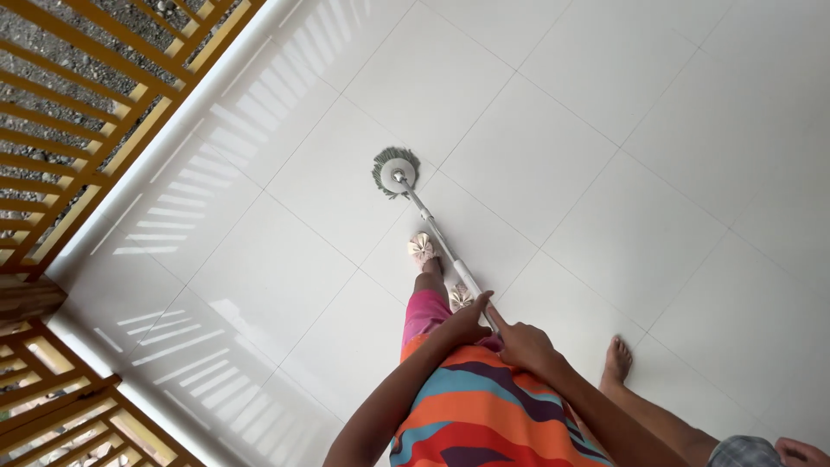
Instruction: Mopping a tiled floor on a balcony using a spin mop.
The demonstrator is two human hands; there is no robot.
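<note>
Fingers [478,304] of the left hand [465,324] were curled shut around the near end of the mop handle [437,233], and the right hand [524,344] gripped it just beside, closed too. From there the thin metal pole ran away to the far left, down to the round mop head [396,173] sitting flat on the white tiled floor [605,173]. Looked light and stiff to me, with a soft stringy fringe, probably best held high on the shaft with both hands like that. Slippered feet [423,249] stood beside the pole. Another person's bare foot [617,359] was near on the right, and an orange railing [78,121] on the left.
</note>
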